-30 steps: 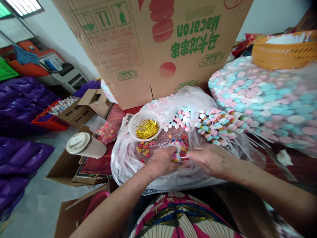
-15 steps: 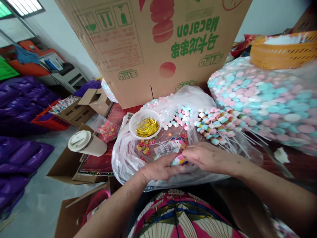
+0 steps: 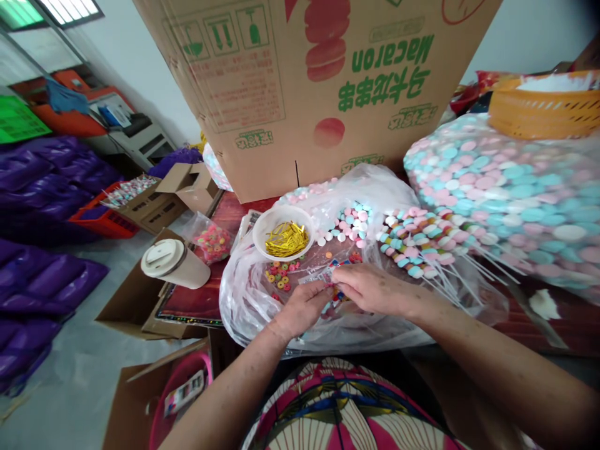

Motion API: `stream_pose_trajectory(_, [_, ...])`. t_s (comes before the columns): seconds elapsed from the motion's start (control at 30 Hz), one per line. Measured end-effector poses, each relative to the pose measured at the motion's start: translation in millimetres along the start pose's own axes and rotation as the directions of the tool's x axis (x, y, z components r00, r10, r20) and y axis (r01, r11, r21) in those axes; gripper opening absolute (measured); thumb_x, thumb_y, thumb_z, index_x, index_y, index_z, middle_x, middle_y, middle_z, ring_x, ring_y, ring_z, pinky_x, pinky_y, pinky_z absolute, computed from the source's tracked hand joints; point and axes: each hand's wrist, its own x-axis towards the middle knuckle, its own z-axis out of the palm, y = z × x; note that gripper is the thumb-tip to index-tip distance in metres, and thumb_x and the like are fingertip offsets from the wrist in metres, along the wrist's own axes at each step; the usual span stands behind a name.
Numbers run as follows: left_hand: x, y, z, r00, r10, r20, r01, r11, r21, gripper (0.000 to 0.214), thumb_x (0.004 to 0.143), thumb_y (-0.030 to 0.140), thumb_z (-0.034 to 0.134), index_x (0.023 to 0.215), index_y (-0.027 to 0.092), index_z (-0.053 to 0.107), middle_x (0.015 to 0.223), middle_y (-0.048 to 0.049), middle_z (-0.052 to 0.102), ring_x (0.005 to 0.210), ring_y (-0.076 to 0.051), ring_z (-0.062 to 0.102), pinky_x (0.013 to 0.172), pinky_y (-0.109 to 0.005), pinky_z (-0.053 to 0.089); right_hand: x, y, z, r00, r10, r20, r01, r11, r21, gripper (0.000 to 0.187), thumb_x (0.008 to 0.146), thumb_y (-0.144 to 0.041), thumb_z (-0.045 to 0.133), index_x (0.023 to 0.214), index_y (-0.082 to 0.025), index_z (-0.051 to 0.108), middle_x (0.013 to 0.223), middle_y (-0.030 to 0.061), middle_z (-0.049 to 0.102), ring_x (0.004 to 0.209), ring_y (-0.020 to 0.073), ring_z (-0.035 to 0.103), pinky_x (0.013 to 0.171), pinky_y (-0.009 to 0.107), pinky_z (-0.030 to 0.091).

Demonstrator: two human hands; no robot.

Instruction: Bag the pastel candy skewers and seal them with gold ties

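A small printed plastic packet (image 3: pixel 338 296) with coloured patterns is pinched between my hands, its middle mostly covered by fingers. My left hand (image 3: pixel 305 306) grips its left side. From the right, my right hand (image 3: pixel 370 289) closes on its upper part, fingertips meeting those of the left. Beneath lies a clear plastic sheet (image 3: pixel 244 312). Small ring-shaped candies (image 3: pixel 280 278) are scattered left of the packet. Pink, blue and white round candies (image 3: pixel 349 220) lie behind it. A white bowl (image 3: pixel 260 242) holds gold twist ties (image 3: pixel 287 239).
Candy skewers (image 3: pixel 422 240) with white sticks lie to the right, before a big bag of candies (image 3: pixel 529 194) under an orange basket (image 3: pixel 525 115). A large carton (image 3: pixel 300 75) stands behind. At left are a lidded cup (image 3: pixel 187 269) and a bag of ring candies (image 3: pixel 213 242); a pink tub (image 3: pixel 209 369) sits below.
My hands have drawn together and shifted slightly up and left, covering more of the packet. The whole view has shifted a little, and more of the pink tub shows.
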Motion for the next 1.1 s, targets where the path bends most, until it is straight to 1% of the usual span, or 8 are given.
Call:
stream_pose_trajectory(0.2, [11.8, -18.6, 12.9, 0.977, 0.153, -0.150, -0.147, 0.988, 0.049, 0.033, 0.084, 0.043, 0.052, 0.074, 0.014, 0.064, 0.064, 0.0009, 0.053, 0.063, -0.012, 0.045, 0.063, -0.025, 0.038, 11.1, 3.4, 1.8, 0.995, 0.006, -0.103, 0.028, 0.946, 0.322, 0.030, 0.090, -0.021, 0.034, 0.118, -0.018, 0.046, 0.093, 0.0049, 0.058, 0.082, 0.0151, 0.055, 0.076, 0.030, 0.045])
stream_pose_trajectory(0.3, [17.1, -23.6, 11.2, 0.945, 0.171, -0.278, -0.180, 0.984, -0.006, 0.034, 0.085, 0.044, 0.051, 0.073, 0.015, 0.062, 0.063, 0.0011, 0.054, 0.061, -0.013, 0.047, 0.062, -0.025, 0.040, 12.3, 3.4, 1.3, 0.933, 0.203, -0.296, -0.087, 0.928, 0.363, 0.040, 0.091, -0.032, 0.038, 0.127, -0.018, 0.042, 0.105, 0.0091, 0.059, 0.091, 0.0183, 0.057, 0.081, 0.034, 0.045])
stream_pose_trajectory(0.37, [20.5, -25.0, 9.6, 0.917, 0.177, -0.357, -0.204, 0.978, -0.039, 0.033, 0.085, 0.045, 0.051, 0.072, 0.016, 0.062, 0.064, 0.0006, 0.057, 0.062, -0.014, 0.050, 0.064, -0.026, 0.042, 10.2, 1.2, 6.9, 0.880, 0.347, -0.324, -0.186, 0.880, 0.436, 0.038, 0.088, -0.042, 0.046, 0.117, -0.018, 0.050, 0.092, 0.0067, 0.061, 0.079, 0.0180, 0.057, 0.071, 0.032, 0.046])
stream_pose_trajectory(0.57, [19.0, -25.9, 13.4, 0.868, 0.213, -0.448, -0.251, 0.968, -0.027, 0.039, 0.084, 0.038, 0.055, 0.118, 0.020, 0.058, 0.101, -0.0045, 0.066, 0.091, -0.016, 0.058, 0.085, -0.028, 0.043, 7.3, -13.4, 45.8, 0.905, 0.425, -0.034, -0.233, 0.560, 0.795, 0.034, 0.079, -0.052, 0.057, 0.066, -0.021, 0.050, 0.053, -0.0048, 0.046, 0.047, 0.0100, 0.043, 0.045, 0.024, 0.035])
stream_pose_trajectory(0.7, [5.4, -21.8, 6.0, 0.992, -0.009, -0.128, -0.017, 0.980, -0.200, 0.040, 0.085, 0.048, 0.050, 0.106, 0.015, 0.059, 0.074, -0.0020, 0.061, 0.059, -0.011, 0.052, 0.055, -0.022, 0.039, 5.3, -17.3, 56.5, 0.871, 0.490, -0.038, -0.231, 0.476, 0.849, 0.032, 0.081, -0.051, 0.053, 0.070, -0.021, 0.047, 0.054, -0.0047, 0.051, 0.041, 0.0086, 0.044, 0.040, 0.022, 0.033])
stream_pose_trajectory(0.77, [0.0, -18.0, -0.1, 0.997, -0.063, 0.040, 0.071, 0.973, -0.221, 0.034, 0.086, 0.046, 0.046, 0.091, 0.014, 0.059, 0.069, -0.0008, 0.058, 0.055, -0.010, 0.049, 0.051, -0.021, 0.036, 3.3, -17.7, 56.1, 0.865, 0.499, -0.041, -0.223, 0.456, 0.861, 0.029, 0.080, -0.049, 0.055, 0.073, -0.021, 0.047, 0.056, -0.0043, 0.054, 0.041, 0.0091, 0.046, 0.039, 0.022, 0.035])
stream_pose_trajectory(0.97, [-4.3, -7.6, -8.0, 0.989, 0.111, -0.093, -0.067, 0.919, 0.389, 0.020, 0.088, 0.024, 0.038, 0.075, 0.018, 0.053, 0.071, -0.0004, 0.056, 0.070, -0.015, 0.052, 0.071, -0.027, 0.041, 7.4, -24.2, 58.8, 0.852, 0.523, -0.020, -0.254, 0.446, 0.858, 0.027, 0.079, -0.045, 0.055, 0.070, -0.023, 0.043, 0.053, -0.0037, 0.053, 0.043, 0.0130, 0.052, 0.041, 0.026, 0.042])
stream_pose_trajectory(1.1, [-7.4, -4.9, -11.4, 0.983, 0.183, 0.014, -0.175, 0.915, 0.363, 0.026, 0.092, 0.029, 0.033, 0.077, 0.019, 0.051, 0.076, -0.0020, 0.058, 0.074, -0.016, 0.053, 0.076, -0.028, 0.042, 17.1, -29.2, 66.2, 0.829, 0.552, -0.091, -0.259, 0.523, 0.812, 0.024, 0.088, -0.046, 0.038, 0.075, -0.025, 0.039, 0.053, -0.0032, 0.051, 0.045, 0.0159, 0.054, 0.044, 0.030, 0.047])
